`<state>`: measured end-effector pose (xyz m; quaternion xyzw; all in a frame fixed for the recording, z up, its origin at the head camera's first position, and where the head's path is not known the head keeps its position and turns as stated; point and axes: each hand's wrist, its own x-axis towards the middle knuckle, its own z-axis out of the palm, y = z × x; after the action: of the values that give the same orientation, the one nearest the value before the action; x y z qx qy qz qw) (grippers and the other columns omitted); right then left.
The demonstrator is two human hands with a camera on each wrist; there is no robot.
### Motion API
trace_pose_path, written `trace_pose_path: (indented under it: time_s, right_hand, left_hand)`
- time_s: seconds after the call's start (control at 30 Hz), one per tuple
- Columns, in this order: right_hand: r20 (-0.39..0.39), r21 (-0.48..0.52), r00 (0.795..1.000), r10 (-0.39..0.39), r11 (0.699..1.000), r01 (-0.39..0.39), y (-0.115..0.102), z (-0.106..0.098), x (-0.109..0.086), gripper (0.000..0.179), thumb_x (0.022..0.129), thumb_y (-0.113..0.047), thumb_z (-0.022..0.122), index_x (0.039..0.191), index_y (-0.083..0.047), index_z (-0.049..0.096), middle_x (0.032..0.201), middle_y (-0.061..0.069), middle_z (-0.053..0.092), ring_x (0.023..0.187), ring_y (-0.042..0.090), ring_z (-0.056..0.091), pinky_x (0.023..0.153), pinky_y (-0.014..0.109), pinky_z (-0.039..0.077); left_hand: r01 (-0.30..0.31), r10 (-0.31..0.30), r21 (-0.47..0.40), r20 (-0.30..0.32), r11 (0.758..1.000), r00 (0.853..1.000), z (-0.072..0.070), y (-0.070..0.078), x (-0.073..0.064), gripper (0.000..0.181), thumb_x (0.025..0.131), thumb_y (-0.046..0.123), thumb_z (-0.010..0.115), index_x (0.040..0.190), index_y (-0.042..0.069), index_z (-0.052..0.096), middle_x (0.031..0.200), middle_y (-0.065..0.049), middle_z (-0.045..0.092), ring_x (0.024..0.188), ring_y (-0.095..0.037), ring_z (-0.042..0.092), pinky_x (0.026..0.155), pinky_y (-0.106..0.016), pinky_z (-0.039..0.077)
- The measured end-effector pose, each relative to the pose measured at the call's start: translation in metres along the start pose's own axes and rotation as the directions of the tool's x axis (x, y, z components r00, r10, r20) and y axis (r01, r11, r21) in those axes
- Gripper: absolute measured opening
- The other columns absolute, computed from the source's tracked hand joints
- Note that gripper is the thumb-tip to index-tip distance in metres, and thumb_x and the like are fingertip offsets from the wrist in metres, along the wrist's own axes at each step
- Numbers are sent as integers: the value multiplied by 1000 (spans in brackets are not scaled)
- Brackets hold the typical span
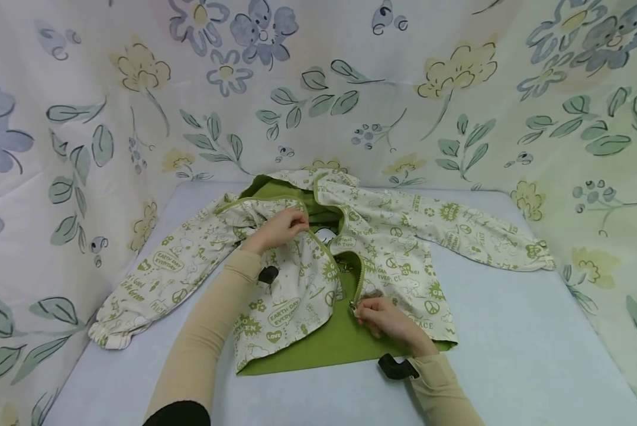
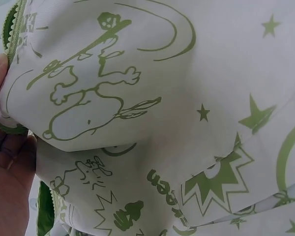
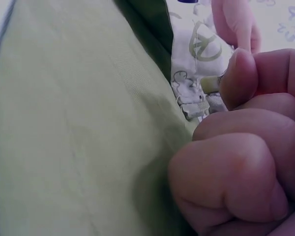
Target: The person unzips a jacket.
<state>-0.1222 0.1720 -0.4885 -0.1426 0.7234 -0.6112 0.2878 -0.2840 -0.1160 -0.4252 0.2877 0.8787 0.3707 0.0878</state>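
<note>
A white jacket (image 1: 403,254) with green printed drawings and a green lining (image 1: 334,337) lies spread with its front unzipped. My left hand (image 1: 280,228) grips the zipper edge of the left front panel and lifts it a little; in the left wrist view, the thumb of that hand (image 2: 10,182) lies against the cloth beside the zipper teeth (image 2: 12,37). Lower down, my right hand (image 1: 384,319) pinches the zipper slider (image 1: 353,306) at the right front edge. From the right wrist, thumb and forefinger close over the zipper end, hiding most of it, and the other fingers curl.
The jacket's sleeves (image 1: 158,284) stretch out to both sides over the pale table (image 1: 510,343). Floral curtains (image 1: 318,136) hang behind and along both sides. Black wrist straps (image 1: 398,367) sit on the forearms.
</note>
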Motion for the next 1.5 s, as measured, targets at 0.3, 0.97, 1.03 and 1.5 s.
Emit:
trace_pose_path:
  time_s: [0.3, 0.97, 1.03, 1.5]
  right_hand:
    - [4, -72, 1000, 17, 997, -17, -4, 1, 0, 28, 96, -13, 49, 84, 11, 57, 50, -2, 35, 42, 9, 32, 42, 22, 30]
    - [-100, -386, 992, 79, 916, -112, -3, 5, 8, 30, 95, -19, 52, 71, -7, 65, 45, -6, 36, 35, 7, 27, 38, 24, 27]
    - [-112, -422, 992, 61, 901, -103, -4, 5, 8, 31, 95, -19, 53, 69, -8, 65, 45, -6, 36, 35, 7, 28, 38, 24, 27]
    - [-90, -303, 995, 44, 950, -70, -19, -13, -3, 32, 97, -27, 52, 83, 0, 64, 47, -6, 33, 37, 8, 23, 37, 25, 25]
  left_hand:
    - [12, -12, 12, 4, 1000, 1000, 1, -3, 0, 16, 97, 16, 51, 100, 6, 63, 93, -6, 53, 75, -20, 46, 65, -35, 41]
    - [22, -22, 19, 4, 1000, 1000, 4, -5, 3, 14, 95, 18, 56, 96, 9, 65, 93, -2, 54, 79, -16, 51, 69, -31, 45]
    - [15, -15, 17, 2, 1000, 1000, 5, -5, 3, 12, 95, 19, 57, 95, 11, 65, 92, -2, 55, 79, -16, 52, 69, -31, 45]
    - [-80, 80, 7, 8, 997, 997, 13, -3, -1, 29, 95, 24, 55, 113, 3, 63, 106, -4, 58, 91, -16, 53, 78, -33, 45]
